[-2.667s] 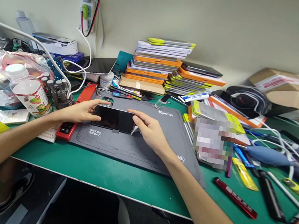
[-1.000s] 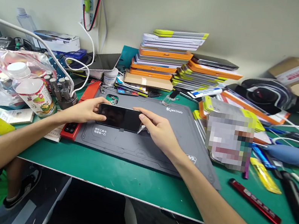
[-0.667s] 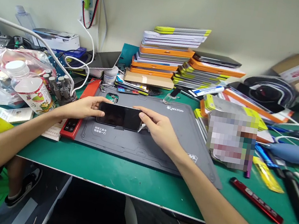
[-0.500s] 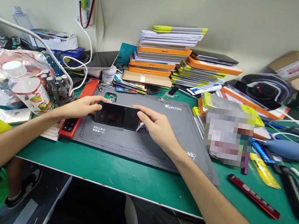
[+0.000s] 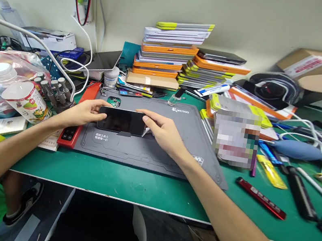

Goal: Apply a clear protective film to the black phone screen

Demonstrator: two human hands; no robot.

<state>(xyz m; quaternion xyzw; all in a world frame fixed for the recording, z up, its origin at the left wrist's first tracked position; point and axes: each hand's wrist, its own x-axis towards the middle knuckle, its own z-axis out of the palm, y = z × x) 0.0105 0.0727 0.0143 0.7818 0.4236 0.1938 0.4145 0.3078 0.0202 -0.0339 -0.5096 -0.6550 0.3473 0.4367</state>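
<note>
A smartphone (image 5: 121,121) with a dark screen lies lengthwise between my hands, its screen facing me, over the grey work mat (image 5: 149,155). My left hand (image 5: 90,112) is closed on its left end, thumb on the front edge and fingers behind. At the right end, my right hand (image 5: 159,127) grips it with thumb and fingers. A small dark tab shows at the phone's lower edge. Something whitish, too small to name, peeks out beside my right fingers. Left of the mat runs a red panel with buttons (image 5: 68,134).
Behind the mat rise stacked flat boxes (image 5: 165,57). Left are a paper cup (image 5: 29,102), a plastic bag and screwdrivers (image 5: 53,92). On the right lie a red tool (image 5: 260,198), a black tool (image 5: 301,193) and a blue air blower (image 5: 300,151). A small glass bottle (image 5: 176,97) stands at the mat's back edge.
The whole view has shifted, so the bench appears slightly further left and more shows at the right. Both hands still hold the phone in about the same place over the mat.
</note>
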